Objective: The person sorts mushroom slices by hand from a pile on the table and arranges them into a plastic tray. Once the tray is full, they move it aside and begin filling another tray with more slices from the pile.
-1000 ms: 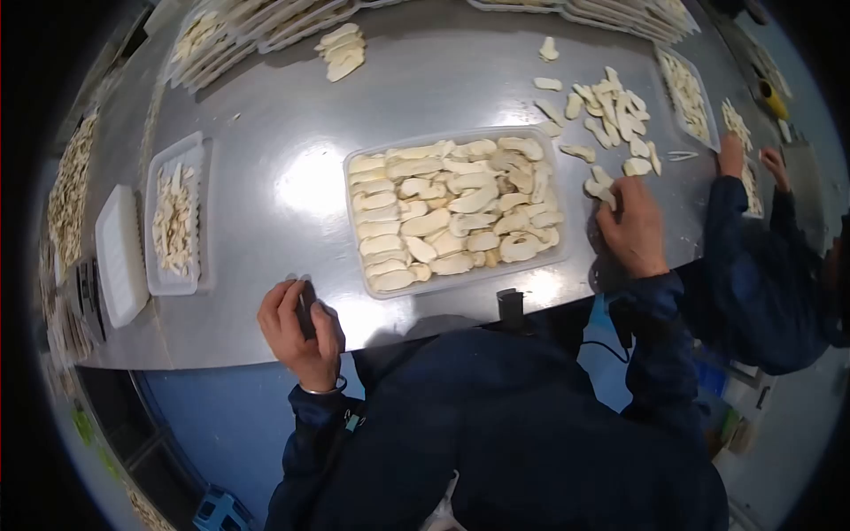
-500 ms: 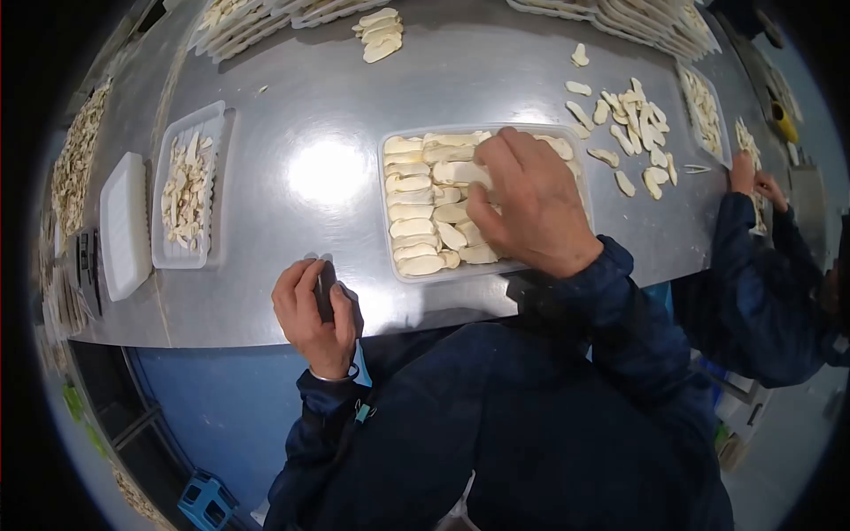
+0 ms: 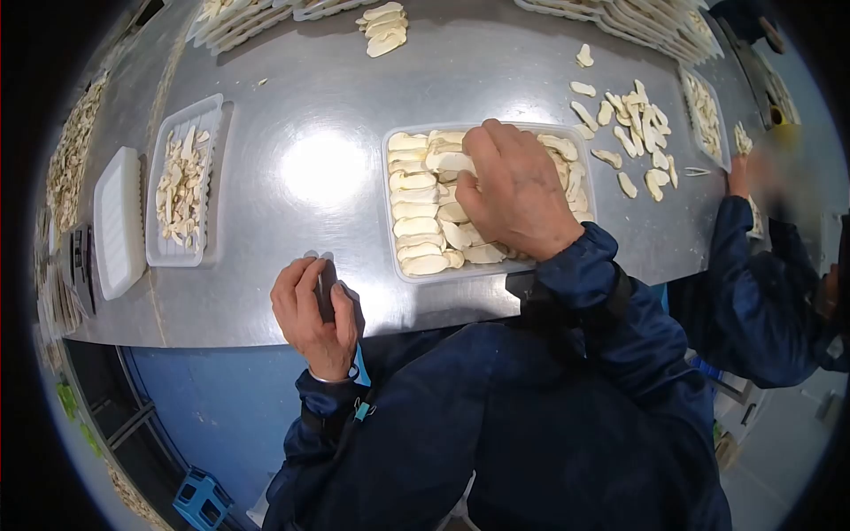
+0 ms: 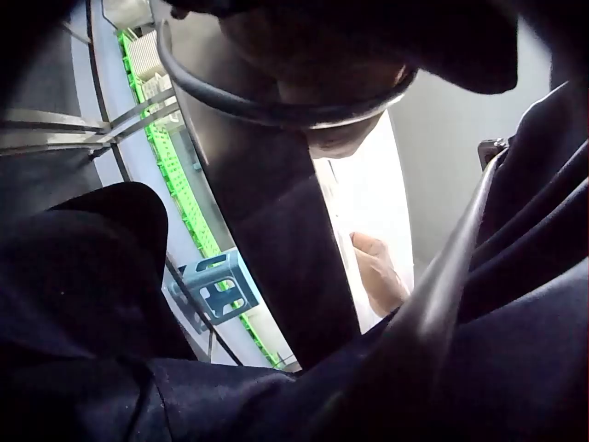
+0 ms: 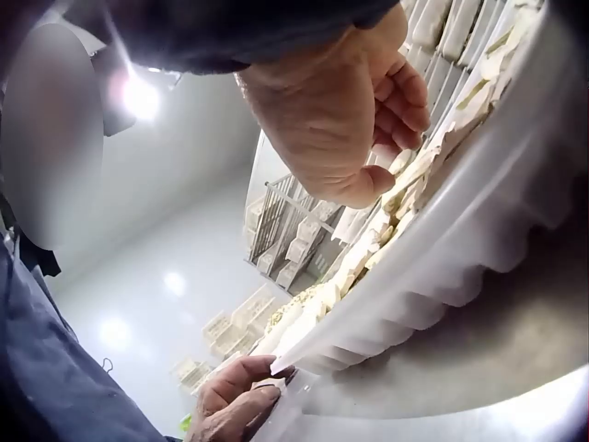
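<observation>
A clear plastic tray (image 3: 390, 205) full of pale mushroom slices (image 3: 414, 211) lies on the metal table before me. My right hand (image 3: 522, 188) is over its middle, palm down with bent fingers. Thumb and index finger pinch a mushroom slice (image 3: 450, 162), most of it covered by the hand. From the right wrist view, the thumb (image 5: 370, 184) is low at the slices, just above the tray wall (image 5: 442, 276). My left hand (image 3: 314, 310) rests at the table's front edge, fingers loosely curved around nothing. A wristband (image 4: 294, 115) circles the left wrist.
Loose mushroom slices (image 3: 646, 119) lie heaped to the tray's right, near tweezers (image 3: 699, 172). On the left stand a tray of small pieces (image 3: 184, 190) and a white tray (image 3: 119, 221). Stacked trays (image 3: 637, 26) line the back. Another person's arm (image 3: 730, 230) works at right.
My right hand has gone left from the loose slices to the tray, then slightly further left over it. The left hand stays at the table edge. The head view has shifted.
</observation>
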`<state>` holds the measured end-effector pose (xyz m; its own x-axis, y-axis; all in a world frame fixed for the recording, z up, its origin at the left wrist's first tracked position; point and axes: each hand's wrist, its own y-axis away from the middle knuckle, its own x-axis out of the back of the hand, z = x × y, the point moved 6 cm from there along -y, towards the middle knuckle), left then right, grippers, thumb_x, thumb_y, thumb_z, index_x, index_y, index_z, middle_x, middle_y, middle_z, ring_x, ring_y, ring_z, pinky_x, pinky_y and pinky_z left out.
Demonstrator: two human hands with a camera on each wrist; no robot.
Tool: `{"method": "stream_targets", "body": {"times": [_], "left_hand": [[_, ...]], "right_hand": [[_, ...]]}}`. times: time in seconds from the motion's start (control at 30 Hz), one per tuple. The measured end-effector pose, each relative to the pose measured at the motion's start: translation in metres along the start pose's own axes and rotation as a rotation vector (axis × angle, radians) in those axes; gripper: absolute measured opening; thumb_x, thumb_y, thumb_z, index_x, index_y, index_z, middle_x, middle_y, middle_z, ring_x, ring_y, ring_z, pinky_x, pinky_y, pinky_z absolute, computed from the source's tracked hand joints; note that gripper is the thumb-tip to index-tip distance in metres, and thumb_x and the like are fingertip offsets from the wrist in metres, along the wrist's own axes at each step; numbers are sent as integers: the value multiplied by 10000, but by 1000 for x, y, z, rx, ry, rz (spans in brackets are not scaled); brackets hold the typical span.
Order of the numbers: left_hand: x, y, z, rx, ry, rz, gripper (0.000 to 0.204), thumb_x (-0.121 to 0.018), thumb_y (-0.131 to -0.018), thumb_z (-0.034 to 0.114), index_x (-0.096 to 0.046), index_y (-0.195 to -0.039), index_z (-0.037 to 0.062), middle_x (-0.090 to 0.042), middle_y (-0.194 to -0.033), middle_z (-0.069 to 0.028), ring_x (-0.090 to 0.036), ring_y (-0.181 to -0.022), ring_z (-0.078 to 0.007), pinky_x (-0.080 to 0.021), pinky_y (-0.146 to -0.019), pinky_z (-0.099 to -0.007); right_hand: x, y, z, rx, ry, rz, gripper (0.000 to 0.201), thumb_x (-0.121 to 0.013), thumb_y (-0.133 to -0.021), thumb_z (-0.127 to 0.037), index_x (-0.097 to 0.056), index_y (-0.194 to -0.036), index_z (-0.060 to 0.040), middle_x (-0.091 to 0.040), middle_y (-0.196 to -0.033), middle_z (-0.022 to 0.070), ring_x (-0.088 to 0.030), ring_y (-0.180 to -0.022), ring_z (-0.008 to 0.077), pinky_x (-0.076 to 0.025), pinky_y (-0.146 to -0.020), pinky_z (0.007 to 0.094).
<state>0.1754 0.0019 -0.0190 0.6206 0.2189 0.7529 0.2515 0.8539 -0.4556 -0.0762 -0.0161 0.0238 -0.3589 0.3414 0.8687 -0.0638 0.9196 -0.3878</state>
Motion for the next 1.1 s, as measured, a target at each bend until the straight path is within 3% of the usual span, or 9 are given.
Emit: {"method": "stream_targets", "body": {"times": [0.23,0.4,0.43,0.53,0.67,0.7,0.8,0.93,1.1], "left_hand": [[0,-1,-1,0,0,-3,306,-605,-773,67,-641,-1067,-9,-599,-1121,-159,-549,-1062,-335,-427,-929,-416],[-1,0,2,9,47,-9,310,-590,-782,26,-637,-1085,-19,-582,-1144,-182,-551,-1063,-346,-437,-933,-408],[-1,0,3,5,38,-15,309,-587,-788,23,-637,-1091,-20,-580,-1149,-184,-551,-1068,-347,-437,-936,-408],[-1,2,4,-20,19,-34,289,-568,-846,-7,-610,-1130,-39,-563,-1174,-192,-551,-1069,-337,-436,-958,-393],[-2,3,3,-25,6,-30,286,-566,-854,21,-609,-1131,-38,-550,-1183,-197,-536,-1093,-344,-438,-953,-403],[-3,3,4,-21,13,-25,285,-566,-850,28,-610,-1122,-44,-551,-1176,-200,-536,-1089,-347,-442,-947,-408],[-7,6,-1,-12,36,-34,286,-557,-863,32,-603,-1137,-40,-543,-1186,-198,-531,-1096,-348,-432,-959,-415],[-4,4,4,-38,-18,-60,279,-550,-866,40,-599,-1125,-51,-539,-1170,-201,-527,-1090,-347,-438,-954,-414],[-8,9,-5,10,77,-38,289,-546,-863,44,-594,-1132,-50,-538,-1177,-198,-521,-1091,-348,-435,-955,-416]], "right_hand": [[1,-1,1,1,-22,6,236,-646,-741,-74,-503,-919,-13,-534,-837,156,-541,-783,343,-430,-703,440],[50,13,21,-89,1,153,223,-658,-728,-67,-533,-908,-25,-556,-847,142,-565,-806,332,-445,-711,426],[65,18,32,-106,20,198,210,-653,-720,-59,-535,-891,-27,-556,-843,140,-566,-806,331,-446,-712,425],[112,63,115,-388,66,295,141,-659,-759,-67,-586,-877,-40,-603,-835,129,-607,-767,354,-484,-676,427],[138,147,204,-636,408,29,148,-639,-792,-140,-619,-884,-26,-606,-822,148,-617,-741,359,-488,-674,437],[137,156,210,-685,442,-62,160,-639,-797,-157,-626,-887,-25,-607,-821,153,-617,-740,360,-487,-676,439],[129,172,204,-712,222,57,198,-657,-790,-178,-634,-917,-28,-603,-837,167,-614,-755,364,-483,-685,448],[113,170,204,-732,182,163,219,-661,-789,-173,-622,-925,-7,-587,-867,173,-603,-805,354,-480,-715,428],[111,176,203,-749,90,142,193,-644,-790,-146,-619,-926,-11,-589,-886,175,-603,-816,355,-477,-726,435]]}}
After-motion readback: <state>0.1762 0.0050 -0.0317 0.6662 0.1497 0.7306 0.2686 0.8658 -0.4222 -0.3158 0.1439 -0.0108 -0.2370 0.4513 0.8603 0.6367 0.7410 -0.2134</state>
